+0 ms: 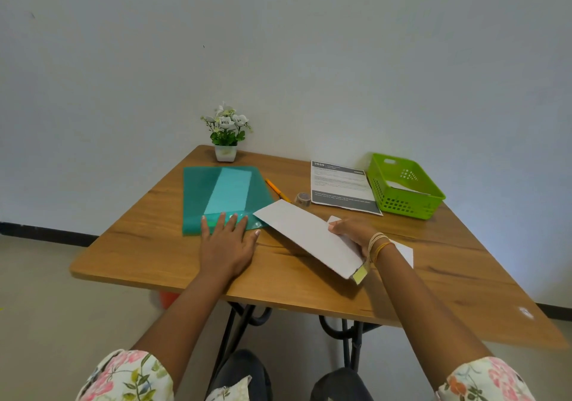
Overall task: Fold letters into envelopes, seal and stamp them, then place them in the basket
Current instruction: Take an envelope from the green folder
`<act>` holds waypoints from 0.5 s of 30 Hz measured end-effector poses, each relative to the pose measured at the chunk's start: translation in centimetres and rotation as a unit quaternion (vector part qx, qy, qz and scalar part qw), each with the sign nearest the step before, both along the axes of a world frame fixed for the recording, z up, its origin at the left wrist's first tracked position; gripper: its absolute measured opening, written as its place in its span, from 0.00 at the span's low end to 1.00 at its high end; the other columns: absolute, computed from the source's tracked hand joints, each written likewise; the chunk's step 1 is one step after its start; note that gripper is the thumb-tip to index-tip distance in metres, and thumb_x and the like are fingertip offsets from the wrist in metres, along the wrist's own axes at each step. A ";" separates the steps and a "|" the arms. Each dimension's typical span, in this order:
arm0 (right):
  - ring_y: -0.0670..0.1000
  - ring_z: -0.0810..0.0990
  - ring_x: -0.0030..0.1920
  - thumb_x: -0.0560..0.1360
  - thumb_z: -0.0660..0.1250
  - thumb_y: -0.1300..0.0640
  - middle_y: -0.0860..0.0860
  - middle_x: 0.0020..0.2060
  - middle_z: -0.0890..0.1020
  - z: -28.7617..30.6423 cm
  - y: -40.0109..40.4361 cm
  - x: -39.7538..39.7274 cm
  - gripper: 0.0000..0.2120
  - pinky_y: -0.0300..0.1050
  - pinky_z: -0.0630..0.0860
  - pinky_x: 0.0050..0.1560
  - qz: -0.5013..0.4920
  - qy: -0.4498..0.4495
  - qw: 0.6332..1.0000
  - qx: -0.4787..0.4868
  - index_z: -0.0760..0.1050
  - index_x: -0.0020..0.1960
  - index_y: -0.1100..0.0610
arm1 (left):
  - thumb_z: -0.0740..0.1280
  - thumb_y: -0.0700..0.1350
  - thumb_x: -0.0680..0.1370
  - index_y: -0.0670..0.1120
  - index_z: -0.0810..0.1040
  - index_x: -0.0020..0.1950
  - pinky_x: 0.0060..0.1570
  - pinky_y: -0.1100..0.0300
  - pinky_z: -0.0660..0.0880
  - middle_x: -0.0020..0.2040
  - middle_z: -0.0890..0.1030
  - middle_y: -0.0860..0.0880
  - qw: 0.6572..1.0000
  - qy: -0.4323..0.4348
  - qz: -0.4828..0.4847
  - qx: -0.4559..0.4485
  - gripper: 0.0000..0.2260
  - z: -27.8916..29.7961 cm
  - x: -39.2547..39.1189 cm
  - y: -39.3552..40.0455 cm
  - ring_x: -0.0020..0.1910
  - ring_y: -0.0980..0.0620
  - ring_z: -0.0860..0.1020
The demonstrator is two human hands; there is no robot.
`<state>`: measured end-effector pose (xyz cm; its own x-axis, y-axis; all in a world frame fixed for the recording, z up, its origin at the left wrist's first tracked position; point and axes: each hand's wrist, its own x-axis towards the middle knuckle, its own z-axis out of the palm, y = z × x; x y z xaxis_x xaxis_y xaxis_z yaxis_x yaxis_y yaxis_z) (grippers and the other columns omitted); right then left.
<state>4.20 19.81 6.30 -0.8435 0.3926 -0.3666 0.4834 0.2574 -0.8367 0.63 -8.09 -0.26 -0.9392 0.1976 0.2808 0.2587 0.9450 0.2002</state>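
Observation:
My right hand point(353, 233) grips a long white envelope point(305, 236), held tilted above the table, its yellowish flap strip point(360, 274) at the near end. A white sheet point(404, 253) lies under my right wrist. My left hand point(227, 242) rests flat, fingers spread, on the near edge of a teal plastic folder point(198, 202) that holds a pale paper point(229, 191). The green basket point(433, 197) stands at the back right with a white envelope point(402, 187) inside.
A printed sheet point(340, 188) lies left of the basket. A tape roll point(304, 199) and an orange pen point(276, 189) lie between folder and sheet. A small potted plant point(226, 135) stands at the back by the wall. The wooden table point(154, 245) ends close to my body.

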 end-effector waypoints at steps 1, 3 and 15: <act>0.56 0.80 0.46 0.71 0.73 0.57 0.57 0.48 0.82 0.0 -0.1 -0.1 0.07 0.44 0.76 0.45 0.013 0.004 1.000 0.028 0.79 0.48 0.56 | 0.41 0.66 0.78 0.54 0.59 0.77 0.71 0.39 0.34 0.78 0.60 0.51 1.000 -0.003 0.016 -0.005 0.31 -0.1 0.1 0.0 0.78 0.48 0.52; 0.52 0.77 0.46 0.72 0.71 0.59 0.54 0.45 0.81 0.0 -0.4 -0.3 0.02 0.39 0.73 0.42 0.058 0.006 0.996 0.074 0.80 0.45 0.56 | 0.40 0.66 0.78 0.54 0.58 0.78 0.70 0.38 0.33 0.78 0.57 0.50 0.999 -0.012 0.039 -0.011 0.32 0.0 0.2 0.0 0.78 0.47 0.49; 0.55 0.78 0.55 0.76 0.65 0.64 0.57 0.55 0.83 -2.3 0.1 -0.9 0.10 0.45 0.74 0.60 -0.001 0.014 0.985 0.172 0.83 0.54 0.60 | 0.43 0.68 0.77 0.43 0.53 0.79 0.71 0.38 0.37 0.79 0.52 0.43 0.992 -0.003 0.129 0.014 0.38 0.2 0.2 0.4 0.78 0.44 0.47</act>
<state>3.34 19.94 3.96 -0.8500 0.4919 -0.1885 0.4628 0.5265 -0.7132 0.83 -7.71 -0.04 -0.9595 -0.0567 0.2761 0.0078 0.9738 0.2273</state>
